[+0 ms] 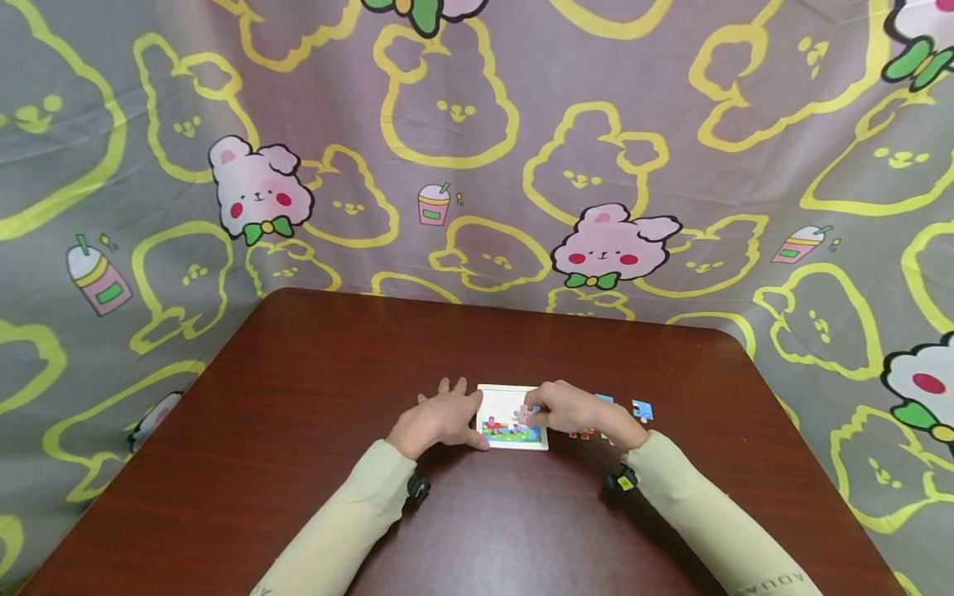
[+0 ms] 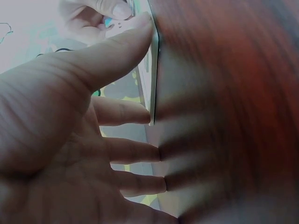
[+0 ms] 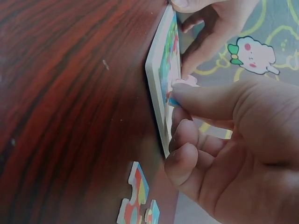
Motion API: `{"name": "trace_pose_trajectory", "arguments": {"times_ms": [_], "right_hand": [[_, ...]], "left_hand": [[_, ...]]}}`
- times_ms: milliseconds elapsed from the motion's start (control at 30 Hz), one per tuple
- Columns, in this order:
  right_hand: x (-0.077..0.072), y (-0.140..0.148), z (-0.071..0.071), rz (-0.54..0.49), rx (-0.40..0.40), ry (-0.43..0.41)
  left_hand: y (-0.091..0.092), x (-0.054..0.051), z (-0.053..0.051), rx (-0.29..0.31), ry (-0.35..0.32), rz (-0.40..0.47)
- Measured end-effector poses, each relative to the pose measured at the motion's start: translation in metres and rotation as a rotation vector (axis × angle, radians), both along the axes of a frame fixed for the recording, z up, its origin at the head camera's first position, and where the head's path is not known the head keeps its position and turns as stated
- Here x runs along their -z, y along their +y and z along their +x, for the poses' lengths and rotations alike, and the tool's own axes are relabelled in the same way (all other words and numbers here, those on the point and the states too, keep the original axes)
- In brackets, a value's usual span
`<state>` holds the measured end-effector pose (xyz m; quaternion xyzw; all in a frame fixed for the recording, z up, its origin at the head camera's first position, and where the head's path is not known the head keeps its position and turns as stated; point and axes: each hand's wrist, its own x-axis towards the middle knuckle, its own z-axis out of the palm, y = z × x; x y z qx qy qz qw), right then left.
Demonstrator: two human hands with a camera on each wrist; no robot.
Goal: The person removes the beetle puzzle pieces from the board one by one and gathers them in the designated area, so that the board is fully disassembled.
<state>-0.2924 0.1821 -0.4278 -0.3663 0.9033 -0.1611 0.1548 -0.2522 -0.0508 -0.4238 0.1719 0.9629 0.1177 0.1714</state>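
Along the near edge of the white puzzle tray (image 1: 514,448), set mid-table (image 1: 335,372), a strip of picture (image 1: 503,434) is already in place. The left hand (image 1: 441,418), fingers straight and spread, rests at its left edge, thumb by the near-left corner. Over the right side, the right hand (image 1: 572,408) pinches a pink piece (image 1: 523,415). Loose pieces (image 1: 643,410) off the right edge and the blank far-left corner suggest much remains.

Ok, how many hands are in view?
2: the left hand at the left edge of the tray, the right hand pinching a piece over its right side.
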Motion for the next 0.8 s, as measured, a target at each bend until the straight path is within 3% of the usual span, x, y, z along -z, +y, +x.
{"name": "trace_pose_trajectory", "arguments": {"times_ms": [233,433,800], "right_hand": [[-0.004,0.004,-0.001,-0.031,-0.009,-0.014],[-0.013,0.016,-0.001,-0.091,0.043,-0.092],[-0.035,0.047,-0.002,-0.138,0.116,-0.134]], "left_hand": [[0.001,0.0,-0.001,-0.001,-0.005,0.0],[0.0,0.001,-0.001,0.0,-0.012,0.007],[-0.001,0.0,-0.001,0.003,-0.013,0.014]]}}
